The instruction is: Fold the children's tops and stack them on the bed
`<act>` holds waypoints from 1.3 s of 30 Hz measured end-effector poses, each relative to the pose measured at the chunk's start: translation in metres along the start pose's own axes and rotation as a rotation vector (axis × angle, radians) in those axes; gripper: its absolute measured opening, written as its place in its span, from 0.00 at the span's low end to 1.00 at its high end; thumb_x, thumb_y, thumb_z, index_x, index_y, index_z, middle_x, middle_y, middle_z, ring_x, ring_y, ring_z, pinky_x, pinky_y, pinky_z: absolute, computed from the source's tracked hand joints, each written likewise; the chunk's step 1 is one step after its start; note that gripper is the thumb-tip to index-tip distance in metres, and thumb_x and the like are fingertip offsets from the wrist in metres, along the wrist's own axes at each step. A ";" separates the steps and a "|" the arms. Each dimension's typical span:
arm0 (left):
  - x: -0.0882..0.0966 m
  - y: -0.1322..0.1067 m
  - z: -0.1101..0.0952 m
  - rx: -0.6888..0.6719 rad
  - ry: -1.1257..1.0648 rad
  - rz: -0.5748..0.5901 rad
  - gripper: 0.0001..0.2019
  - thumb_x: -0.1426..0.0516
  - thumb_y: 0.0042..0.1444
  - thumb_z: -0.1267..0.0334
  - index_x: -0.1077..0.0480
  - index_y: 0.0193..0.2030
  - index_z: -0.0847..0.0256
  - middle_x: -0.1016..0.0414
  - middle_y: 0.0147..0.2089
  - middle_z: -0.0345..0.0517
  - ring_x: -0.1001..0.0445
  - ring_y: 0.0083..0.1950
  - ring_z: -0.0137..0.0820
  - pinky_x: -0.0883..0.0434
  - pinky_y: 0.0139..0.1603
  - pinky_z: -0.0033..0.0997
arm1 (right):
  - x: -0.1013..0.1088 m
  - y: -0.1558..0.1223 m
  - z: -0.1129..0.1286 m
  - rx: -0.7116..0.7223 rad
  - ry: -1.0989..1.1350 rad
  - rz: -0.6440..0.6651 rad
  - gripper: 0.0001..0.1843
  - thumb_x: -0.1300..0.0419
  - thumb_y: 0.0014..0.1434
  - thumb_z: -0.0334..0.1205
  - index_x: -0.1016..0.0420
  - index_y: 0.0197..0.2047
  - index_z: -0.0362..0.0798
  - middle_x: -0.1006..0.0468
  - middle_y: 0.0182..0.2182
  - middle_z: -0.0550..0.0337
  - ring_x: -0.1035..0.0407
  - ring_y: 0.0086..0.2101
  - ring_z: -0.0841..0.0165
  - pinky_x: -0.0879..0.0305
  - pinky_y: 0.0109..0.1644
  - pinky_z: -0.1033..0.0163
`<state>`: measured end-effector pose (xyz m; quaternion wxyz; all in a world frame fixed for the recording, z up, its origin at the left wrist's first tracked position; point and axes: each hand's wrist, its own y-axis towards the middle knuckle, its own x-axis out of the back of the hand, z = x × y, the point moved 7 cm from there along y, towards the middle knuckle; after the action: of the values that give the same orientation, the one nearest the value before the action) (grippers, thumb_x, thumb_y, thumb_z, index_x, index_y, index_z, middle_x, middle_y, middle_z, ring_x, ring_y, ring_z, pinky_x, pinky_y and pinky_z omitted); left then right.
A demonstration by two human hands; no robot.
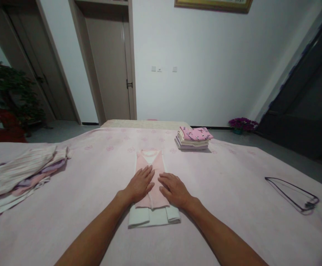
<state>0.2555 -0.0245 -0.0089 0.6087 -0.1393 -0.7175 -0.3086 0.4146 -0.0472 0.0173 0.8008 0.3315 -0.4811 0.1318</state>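
Observation:
A small pink and white garment (156,194), looking like a child's top with a V-shaped neck, lies flat in front of me. Its sides are folded in, and its white lower part spreads out toward me. My left hand (142,184) rests flat on the left half of the pink front, fingers stretched out. On the right half lies my right hand (174,189), palm down with its fingers extended. Neither hand grips the cloth. Parts of the garment are hidden beneath both hands.
A neat stack of folded clothes (192,139), pink on top, stands at the back right. Loose clothes (24,173) lie in a pile at the left. A dark thin-framed object with a cord (294,194) lies at the right on the pale pink cover (221,221).

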 end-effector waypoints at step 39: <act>0.069 -0.082 0.028 0.005 -0.614 -0.067 0.14 0.45 0.62 0.65 0.24 0.51 0.55 0.26 0.55 0.50 0.26 0.54 0.34 0.29 0.55 0.34 | 0.025 -0.013 -0.017 0.108 0.169 -0.046 0.21 0.46 0.59 0.25 0.20 0.48 0.54 0.21 0.47 0.57 0.28 0.47 0.65 0.31 0.53 0.58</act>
<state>0.1714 -0.0824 0.0329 0.3534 -0.2007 -0.8728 -0.2704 0.4450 -0.0481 0.0280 0.8223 0.3729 -0.3964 0.1663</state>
